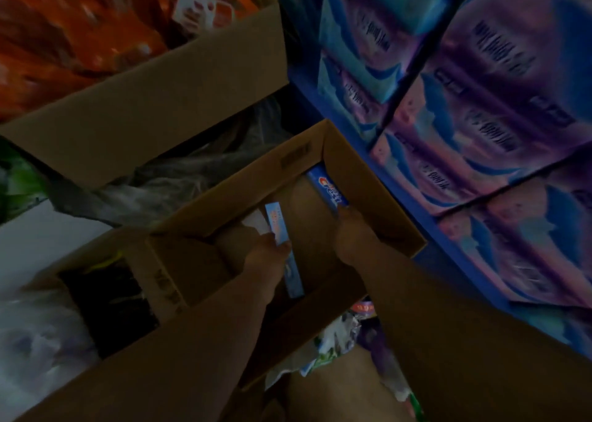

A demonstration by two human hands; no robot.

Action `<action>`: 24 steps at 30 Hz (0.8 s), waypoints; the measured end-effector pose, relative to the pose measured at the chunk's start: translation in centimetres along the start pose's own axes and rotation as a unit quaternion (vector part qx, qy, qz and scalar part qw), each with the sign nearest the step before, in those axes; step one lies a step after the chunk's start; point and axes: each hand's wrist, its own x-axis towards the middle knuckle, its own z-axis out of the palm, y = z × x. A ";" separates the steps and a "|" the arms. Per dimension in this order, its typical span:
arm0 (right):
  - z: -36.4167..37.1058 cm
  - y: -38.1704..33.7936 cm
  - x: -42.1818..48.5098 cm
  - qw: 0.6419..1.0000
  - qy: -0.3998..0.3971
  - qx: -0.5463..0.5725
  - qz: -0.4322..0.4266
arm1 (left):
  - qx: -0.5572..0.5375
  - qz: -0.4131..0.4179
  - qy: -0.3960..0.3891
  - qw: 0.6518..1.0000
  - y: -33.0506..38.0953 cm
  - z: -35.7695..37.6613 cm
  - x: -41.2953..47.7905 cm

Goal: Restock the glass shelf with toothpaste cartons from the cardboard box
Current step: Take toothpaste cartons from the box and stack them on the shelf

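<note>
In dim light, two long, slim toothpaste cartons show inside one open cardboard box [368,178]. The pale blue carton [278,226] has orange print and stands tilted at the box's middle, with the person's left grip [266,255] curled round it. The dark blue carton [328,187], with a red-and-white logo, lies along the right wall; the right grip [352,232] closes on its near end.

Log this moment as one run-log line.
stage: picking from box | left hand: grips light-blue carton | right hand: grips Crest carton | shelf: not in view
</note>
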 end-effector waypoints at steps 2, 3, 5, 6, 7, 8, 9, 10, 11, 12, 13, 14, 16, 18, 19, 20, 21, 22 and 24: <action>0.6 -0.1 1.2 0.999 0.002 0.037 0.029 | -0.029 -0.038 -0.013 0.999 -0.6 0.7 1.6; 0.8 -0.2 1.7 0.997 0.007 0.056 0.051 | -0.049 -0.051 -0.018 0.997 -0.9 1.0 2.2; 1.6 -0.4 2.5 0.990 0.024 0.093 0.104 | -0.097 -0.070 -0.027 0.992 -1.7 1.6 3.4; 2.2 -0.5 2.9 0.988 0.036 0.091 0.117 | -0.108 -0.078 -0.025 0.991 -2.1 1.9 3.9; 2.7 -0.6 3.0 0.987 0.052 0.088 0.121 | -0.111 -0.080 -0.026 0.990 -2.3 2.2 4.2; 3.4 -0.8 3.4 0.987 0.068 0.088 0.121 | -0.115 -0.079 -0.025 0.990 -2.7 2.5 4.6; 3.8 -1.2 3.5 0.985 0.080 0.088 0.125 | -0.119 -0.079 -0.023 0.989 -2.8 2.8 5.0; 4.2 -1.5 3.6 0.984 0.092 0.080 0.132 | -0.127 -0.080 -0.015 0.989 -3.1 3.0 5.5; 4.4 -1.9 3.7 0.982 0.102 0.070 0.142 | -0.135 -0.084 -0.007 0.987 -3.3 3.2 5.8; 4.5 -2.1 3.8 0.981 0.109 0.058 0.148 | -0.151 -0.090 0.003 0.984 -3.5 3.5 6.3; 4.7 -2.2 3.9 0.982 0.106 0.050 0.150 | -0.155 -0.094 0.011 0.983 -3.6 3.8 6.4; 5.0 -2.1 4.0 0.983 0.099 0.044 0.148 | -0.135 -0.092 0.023 0.986 -3.9 4.1 6.7; 5.5 -1.8 4.3 0.987 0.064 0.047 0.141 | -0.045 -0.078 0.041 0.995 -4.5 4.6 7.2; 6.1 -1.6 5.1 0.981 0.009 0.115 0.156 | 0.016 -0.076 0.060 0.995 -4.4 4.7 7.3; 6.3 -1.8 5.4 0.967 -0.018 0.194 0.167 | 0.026 -0.081 0.066 0.994 -4.1 4.6 7.2; 6.8 -2.1 6.0 0.942 -0.042 0.279 0.180 | 0.025 -0.080 0.068 0.994 -4.1 4.4 7.2; 7.1 -2.6 6.2 0.921 -0.048 0.340 0.185 | 0.009 -0.074 0.070 0.995 -4.0 4.3 6.9; 7.4 -2.9 6.2 0.905 -0.038 0.379 0.188 | -0.017 -0.058 0.071 0.996 -4.1 4.2 6.8; 7.8 -3.3 6.4 0.888 -0.023 0.423 0.181 | -0.081 -0.032 0.076 0.993 -4.3 4.0 6.5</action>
